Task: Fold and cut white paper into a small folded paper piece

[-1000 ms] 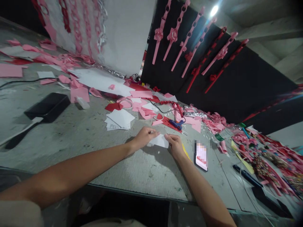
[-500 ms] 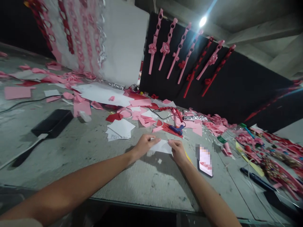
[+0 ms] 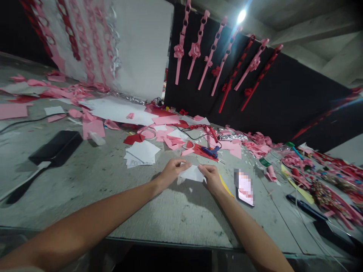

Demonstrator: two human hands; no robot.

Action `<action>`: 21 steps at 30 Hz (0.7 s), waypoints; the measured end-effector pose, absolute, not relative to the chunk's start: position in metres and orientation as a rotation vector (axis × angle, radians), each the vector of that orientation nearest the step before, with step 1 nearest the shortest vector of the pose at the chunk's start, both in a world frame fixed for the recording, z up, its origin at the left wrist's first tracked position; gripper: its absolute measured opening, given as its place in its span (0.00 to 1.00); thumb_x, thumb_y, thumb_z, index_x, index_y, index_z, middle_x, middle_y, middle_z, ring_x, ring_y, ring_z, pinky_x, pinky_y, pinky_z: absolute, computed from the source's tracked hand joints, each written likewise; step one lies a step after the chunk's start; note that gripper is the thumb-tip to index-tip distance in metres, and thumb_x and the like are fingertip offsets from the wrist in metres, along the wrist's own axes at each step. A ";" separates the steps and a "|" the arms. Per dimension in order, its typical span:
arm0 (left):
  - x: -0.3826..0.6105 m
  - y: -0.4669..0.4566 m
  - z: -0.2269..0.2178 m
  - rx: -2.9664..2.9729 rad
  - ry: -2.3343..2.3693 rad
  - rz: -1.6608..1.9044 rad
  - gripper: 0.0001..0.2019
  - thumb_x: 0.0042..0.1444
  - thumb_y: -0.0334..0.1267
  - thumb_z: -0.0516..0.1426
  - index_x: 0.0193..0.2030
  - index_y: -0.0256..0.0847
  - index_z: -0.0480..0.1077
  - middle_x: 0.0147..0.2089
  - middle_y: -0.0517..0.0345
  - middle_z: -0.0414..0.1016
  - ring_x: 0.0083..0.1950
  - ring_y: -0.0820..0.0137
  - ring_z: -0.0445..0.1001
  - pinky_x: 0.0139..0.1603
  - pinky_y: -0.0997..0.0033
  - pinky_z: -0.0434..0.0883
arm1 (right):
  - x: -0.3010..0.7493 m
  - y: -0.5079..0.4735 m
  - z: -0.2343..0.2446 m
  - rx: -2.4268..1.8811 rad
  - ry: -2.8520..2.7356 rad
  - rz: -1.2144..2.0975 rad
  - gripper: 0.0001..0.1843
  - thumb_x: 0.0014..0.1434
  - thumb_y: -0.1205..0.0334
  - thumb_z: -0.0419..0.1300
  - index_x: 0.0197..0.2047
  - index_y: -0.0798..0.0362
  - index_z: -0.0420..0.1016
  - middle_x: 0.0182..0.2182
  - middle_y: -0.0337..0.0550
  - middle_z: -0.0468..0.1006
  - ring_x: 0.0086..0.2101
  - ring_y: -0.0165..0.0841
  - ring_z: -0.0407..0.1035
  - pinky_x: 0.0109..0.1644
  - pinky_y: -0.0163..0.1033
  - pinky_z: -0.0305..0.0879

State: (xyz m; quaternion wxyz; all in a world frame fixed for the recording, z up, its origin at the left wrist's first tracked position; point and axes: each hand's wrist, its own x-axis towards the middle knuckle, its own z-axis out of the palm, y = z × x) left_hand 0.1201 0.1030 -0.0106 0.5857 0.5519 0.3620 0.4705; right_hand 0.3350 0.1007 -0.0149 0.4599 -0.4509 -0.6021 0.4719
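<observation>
Both hands pinch one small white paper piece (image 3: 192,173) just above the grey counter (image 3: 176,211): the left hand (image 3: 170,173) at its left edge, the right hand (image 3: 210,176) at its right; a phone (image 3: 244,187) lies beside the right hand, a stack of white sheets (image 3: 141,153) farther back

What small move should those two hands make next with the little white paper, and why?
Probably run a fingertip along the fold to flatten it. The left hand and right hand pinch the small white folded paper sheet at opposite ends, low over the grey scuffed tabletop, and its crease seems loose, though the blur leaves that uncertain.
</observation>
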 end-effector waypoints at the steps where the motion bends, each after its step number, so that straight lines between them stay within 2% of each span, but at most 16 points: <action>1: 0.120 0.103 -0.011 1.289 0.844 1.091 0.25 0.56 0.61 0.65 0.33 0.36 0.76 0.25 0.60 0.69 0.25 0.73 0.64 0.26 0.73 0.57 | 0.335 0.101 -0.014 -1.116 -1.489 1.155 0.29 0.61 0.39 0.69 0.21 0.52 0.72 0.21 0.36 0.64 0.25 0.30 0.55 0.31 0.39 0.51; 12: 0.119 0.106 -0.017 1.379 0.837 1.066 0.25 0.58 0.60 0.64 0.28 0.36 0.75 0.25 0.61 0.68 0.27 0.73 0.63 0.28 0.73 0.57 | 0.330 0.098 -0.014 -1.177 -1.574 1.109 0.26 0.60 0.40 0.70 0.24 0.53 0.77 0.22 0.36 0.66 0.26 0.31 0.57 0.32 0.38 0.53; 21: 0.118 0.100 -0.011 1.409 0.856 1.065 0.26 0.60 0.61 0.63 0.27 0.37 0.71 0.24 0.63 0.64 0.26 0.74 0.61 0.28 0.73 0.56 | 0.329 0.097 -0.010 -1.191 -1.596 1.098 0.28 0.59 0.38 0.69 0.22 0.52 0.73 0.21 0.36 0.63 0.26 0.31 0.54 0.31 0.38 0.51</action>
